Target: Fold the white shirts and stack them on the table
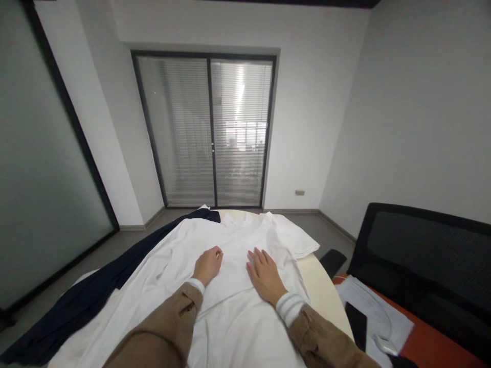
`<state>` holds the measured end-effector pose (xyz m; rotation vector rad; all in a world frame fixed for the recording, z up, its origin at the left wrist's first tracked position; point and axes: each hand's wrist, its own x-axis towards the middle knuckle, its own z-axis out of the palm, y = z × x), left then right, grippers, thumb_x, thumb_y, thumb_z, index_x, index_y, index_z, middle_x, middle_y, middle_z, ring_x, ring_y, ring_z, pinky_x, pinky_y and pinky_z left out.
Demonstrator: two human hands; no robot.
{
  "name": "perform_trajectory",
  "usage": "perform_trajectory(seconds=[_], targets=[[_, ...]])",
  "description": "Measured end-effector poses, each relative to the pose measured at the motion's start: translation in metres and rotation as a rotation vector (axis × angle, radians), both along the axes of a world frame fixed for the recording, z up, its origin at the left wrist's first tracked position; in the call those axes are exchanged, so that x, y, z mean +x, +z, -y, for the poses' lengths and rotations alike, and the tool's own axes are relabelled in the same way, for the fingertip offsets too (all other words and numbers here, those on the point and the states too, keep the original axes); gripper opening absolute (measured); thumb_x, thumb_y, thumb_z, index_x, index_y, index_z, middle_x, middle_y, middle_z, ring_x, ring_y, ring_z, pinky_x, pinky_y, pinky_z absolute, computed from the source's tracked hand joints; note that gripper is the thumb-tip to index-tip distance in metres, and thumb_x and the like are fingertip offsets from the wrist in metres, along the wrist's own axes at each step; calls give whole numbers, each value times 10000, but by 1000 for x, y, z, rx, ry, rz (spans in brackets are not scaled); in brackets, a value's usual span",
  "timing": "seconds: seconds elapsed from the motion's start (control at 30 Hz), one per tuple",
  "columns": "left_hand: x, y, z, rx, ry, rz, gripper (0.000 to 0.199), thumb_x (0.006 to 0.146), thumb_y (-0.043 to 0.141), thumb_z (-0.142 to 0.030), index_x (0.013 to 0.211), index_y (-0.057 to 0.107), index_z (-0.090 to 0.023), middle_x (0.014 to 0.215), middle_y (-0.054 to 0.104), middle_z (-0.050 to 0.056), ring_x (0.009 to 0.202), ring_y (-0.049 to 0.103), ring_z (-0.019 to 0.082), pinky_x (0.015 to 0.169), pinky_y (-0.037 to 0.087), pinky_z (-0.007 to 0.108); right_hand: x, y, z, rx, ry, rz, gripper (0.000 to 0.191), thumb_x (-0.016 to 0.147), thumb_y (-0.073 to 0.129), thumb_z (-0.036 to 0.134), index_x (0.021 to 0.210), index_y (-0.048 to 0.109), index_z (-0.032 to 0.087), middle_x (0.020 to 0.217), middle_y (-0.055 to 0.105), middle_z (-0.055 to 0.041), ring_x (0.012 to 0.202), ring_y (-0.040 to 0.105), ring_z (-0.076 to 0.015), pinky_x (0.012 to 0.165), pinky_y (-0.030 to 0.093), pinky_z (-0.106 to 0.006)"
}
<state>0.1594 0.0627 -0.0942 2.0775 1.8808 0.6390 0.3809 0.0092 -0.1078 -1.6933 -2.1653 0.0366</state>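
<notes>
A white short-sleeved T-shirt (233, 276) lies spread over a round, pale table (320, 286), one sleeve reaching toward the right edge. My left hand (208, 265) is on or just above the middle of the shirt, its fingers curled in and the thumb close to the index finger; no cloth shows between them. To its right, my right hand (264, 273) rests palm down on the shirt with the fingers stretched out. Light wrinkles run through the white cloth near both wrists. Whether the left hand touches the cloth, I cannot tell.
Dark navy cloth (126, 271) lies along the table's left side. At the right stands a black mesh-back chair (425, 255) with an orange seat (433, 327), bearing papers (378, 301), a black phone (356, 324) and a small white device (385, 345). Glass doors (207, 133) are behind.
</notes>
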Motion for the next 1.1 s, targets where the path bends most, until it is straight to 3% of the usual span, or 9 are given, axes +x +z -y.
perform_trajectory(seconds=[0.13,0.27,0.53,0.67,0.77,0.83,0.9,1.03,1.1], targets=[[-9,1,-1,-62,-98,27,371,862,575,-286,1214,586,-169,1162,684,141,1066,631,246,906,421,311,0,0,1,-91,-35,19,588,960,357,553,1450,466,247,1557,366,-82,1453,241,-337,1154,203,-491],[-40,10,3,-174,-161,31,534,667,716,-241,1188,614,-181,1088,704,134,1005,644,299,853,438,342,0,-2,0,-139,-49,39,682,914,402,625,1487,411,255,1584,314,-82,1466,205,-347,1162,156,-498],[-116,24,19,-322,-240,133,484,535,702,-216,1019,690,-209,766,649,4,731,608,220,680,420,292,14,-6,-15,-175,47,79,692,938,321,629,1518,342,253,1610,243,-85,1486,157,-314,1169,103,-493],[-129,21,27,-355,-284,214,409,545,715,-277,950,702,-218,771,640,-9,729,585,196,673,409,274,17,15,-23,-226,141,155,673,941,362,582,1505,362,214,1593,276,-121,1466,201,-319,1151,141,-489],[-129,14,27,-342,-287,240,367,554,713,-284,915,689,-218,756,620,-21,718,561,185,670,388,272,-10,44,-8,-83,221,177,501,903,502,387,1340,541,145,1417,503,-166,1321,416,-292,1081,266,-413],[-128,9,23,-347,-282,242,367,555,717,-290,911,672,-214,726,598,-34,685,540,171,649,369,267,-42,60,14,-28,317,121,297,906,508,330,1102,651,159,1126,662,-121,1086,573,-236,955,352,-353],[-126,5,17,-370,-278,234,372,547,729,-306,898,656,-206,682,572,-47,636,513,159,617,350,263,-79,68,43,-67,486,93,238,908,533,376,912,668,180,910,699,-60,887,627,-189,859,375,-325],[-125,4,8,-420,-273,218,401,518,762,-339,877,646,-205,634,551,-59,574,478,145,581,324,261,-138,53,91,-122,852,163,364,811,638,578,872,670,221,806,725,-15,764,657,-194,845,393,-363],[-126,6,7,-428,-277,220,410,513,775,-354,874,650,-205,641,555,-58,580,483,146,582,323,260,-155,36,104,-126,921,266,272,823,669,476,916,666,220,807,739,-16,717,667,-189,816,420,-362]])
